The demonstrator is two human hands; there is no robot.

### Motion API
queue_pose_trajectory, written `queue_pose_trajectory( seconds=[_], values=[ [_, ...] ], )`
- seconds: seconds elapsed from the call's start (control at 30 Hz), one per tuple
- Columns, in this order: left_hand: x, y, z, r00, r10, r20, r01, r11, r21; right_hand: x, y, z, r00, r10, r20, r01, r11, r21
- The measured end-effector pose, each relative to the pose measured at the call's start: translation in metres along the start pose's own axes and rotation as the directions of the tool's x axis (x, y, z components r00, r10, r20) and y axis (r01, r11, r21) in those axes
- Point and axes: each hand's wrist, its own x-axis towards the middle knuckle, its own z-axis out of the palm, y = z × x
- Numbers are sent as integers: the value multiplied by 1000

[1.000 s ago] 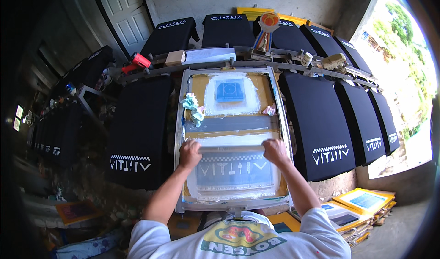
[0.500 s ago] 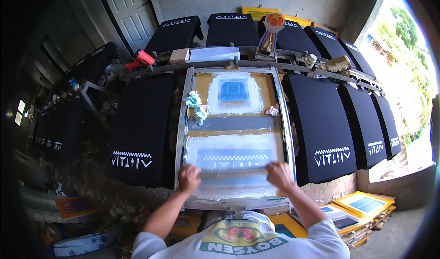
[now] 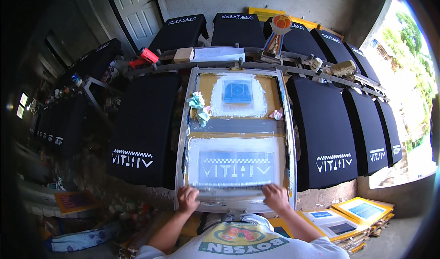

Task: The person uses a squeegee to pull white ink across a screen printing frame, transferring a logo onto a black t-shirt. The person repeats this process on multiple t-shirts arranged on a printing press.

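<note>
A silk-screen frame (image 3: 184, 135) lies in front of me, its mesh smeared with white ink. In its lower half shows a stencil (image 3: 236, 168) of a checkered strip above a row of tool shapes. Across the mesh just below that stencil runs a squeegee (image 3: 231, 190), blurred by motion. My left hand (image 3: 188, 199) is closed round its left end, and my right hand (image 3: 276, 197) grips the right end. Higher on the screen sits a blue square stencil (image 3: 237, 91). Crumpled paper (image 3: 198, 107) rests on the left side, with a pinkish piece (image 3: 276, 114) on the right.
Black shirts (image 3: 142, 121) with white prints lie on boards to the left, right (image 3: 324, 121) and behind. A metal rail (image 3: 174, 66) crosses behind the screen, near a red heat gun (image 3: 145, 57) and a wooden block (image 3: 184, 54). Yellow-framed screens (image 3: 362, 209) are stacked at lower right.
Both hands have drawn the squeegee toward me, from across the stencil to below it. The stencil's tool shapes now show more fully. The whole view has shifted slightly.
</note>
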Motion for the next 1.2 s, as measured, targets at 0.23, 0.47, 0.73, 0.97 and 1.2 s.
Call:
queue_pose_trajectory(
  seconds=[0.23,0.47,0.73,0.97,1.2],
  values=[
    [35,-4,2,991,92,99,-91,996,-10,12,15,-15,989,101,107,-103,995,12],
    [159,-57,89,992,97,-82,-92,994,63,152,92,-25,991,136,-19,-137,977,-161],
    [56,-9,51,995,93,-30,-94,994,-47,12,42,4,980,189,-67,-193,979,-68],
    [7,20,-4,989,60,134,-48,995,-93,-33,-1,-26,987,130,89,-129,991,-19],
    [125,-44,47,979,152,-139,-152,988,4,91,46,-30,959,-1,-284,-27,995,-95]
  ],
)
